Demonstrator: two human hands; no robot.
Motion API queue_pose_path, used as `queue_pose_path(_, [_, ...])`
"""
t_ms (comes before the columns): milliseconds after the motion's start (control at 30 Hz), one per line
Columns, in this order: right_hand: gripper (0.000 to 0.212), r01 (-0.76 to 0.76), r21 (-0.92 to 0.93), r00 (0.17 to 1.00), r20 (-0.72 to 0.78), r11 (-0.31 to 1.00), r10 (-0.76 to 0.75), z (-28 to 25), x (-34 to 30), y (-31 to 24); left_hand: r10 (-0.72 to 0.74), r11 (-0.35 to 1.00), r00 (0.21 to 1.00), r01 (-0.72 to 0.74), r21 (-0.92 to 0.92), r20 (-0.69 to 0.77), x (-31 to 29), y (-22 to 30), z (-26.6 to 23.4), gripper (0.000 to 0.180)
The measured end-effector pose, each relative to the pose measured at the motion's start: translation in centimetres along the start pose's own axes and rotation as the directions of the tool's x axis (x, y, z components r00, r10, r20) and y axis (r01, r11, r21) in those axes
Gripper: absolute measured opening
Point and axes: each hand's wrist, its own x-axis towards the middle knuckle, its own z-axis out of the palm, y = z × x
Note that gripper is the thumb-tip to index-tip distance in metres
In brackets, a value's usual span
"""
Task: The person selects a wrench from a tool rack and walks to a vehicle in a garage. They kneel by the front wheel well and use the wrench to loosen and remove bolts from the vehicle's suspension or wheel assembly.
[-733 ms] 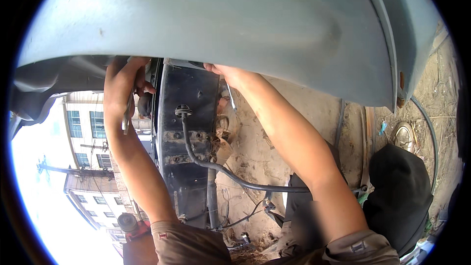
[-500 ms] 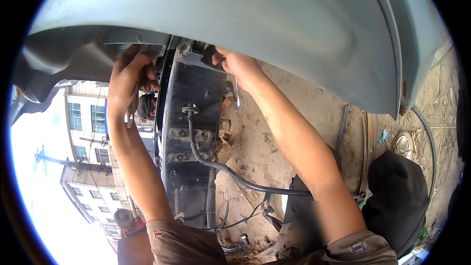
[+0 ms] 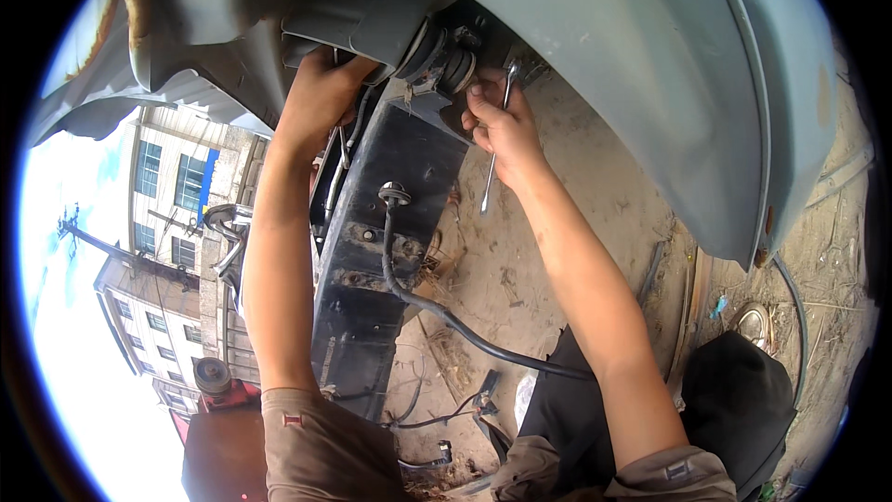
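A grey curved body panel arches overhead, above sandy ground and pale buildings at left. A black frame rail with a black hose runs beneath it. The right hand is closed around a slim metal wrench by the rubber mount; the left hand reaches behind the rail, its grip hidden.

Two hands, left and right; one slim metal wrench; one black frame rail; one black hose; one grey fender
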Motion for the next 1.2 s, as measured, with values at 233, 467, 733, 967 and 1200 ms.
queue_pose_path(233, [0.036, -0.186, 0.145, 0.978, 0.123, 0.972, 0.169, -0.6, 1.6, 0.5, 0.135, 0.990, 0.991, -0.134, 0.048, -0.009, 0.6, -0.1, 0.6, 0.021])
queue_pose_path(467, [0.022, 0.137, 0.055, 0.987, -0.094, 0.989, -0.132, 1.2, 0.4, 0.8, 0.323, 0.936, 0.946, -0.316, 0.153, -0.021, 0.7, -0.2, 0.7, 0.026])
queue_pose_path(733, [0.032, -0.153, 0.399, 0.982, -0.043, 0.904, 0.185, -1.1, 3.7, 5.2, 0.394, 0.880, 0.919, -0.375, 0.291, -0.005, 1.6, -1.3, 0.5, 0.035])
queue_pose_path(967, [0.034, 0.262, 0.134, 0.965, -0.055, 0.956, -0.257, -1.1, 4.3, 7.6, 0.479, 0.767, 0.875, -0.456, 0.451, 0.072, 2.8, -2.6, -0.1, 0.031])
queue_pose_path(1200, [0.039, -0.086, 0.418, 0.992, -0.044, 0.904, 0.114, -0.8, 2.8, 7.4, 0.500, 0.599, 0.842, -0.504, 0.623, 0.201, 2.4, -3.9, -1.8, 0.025])
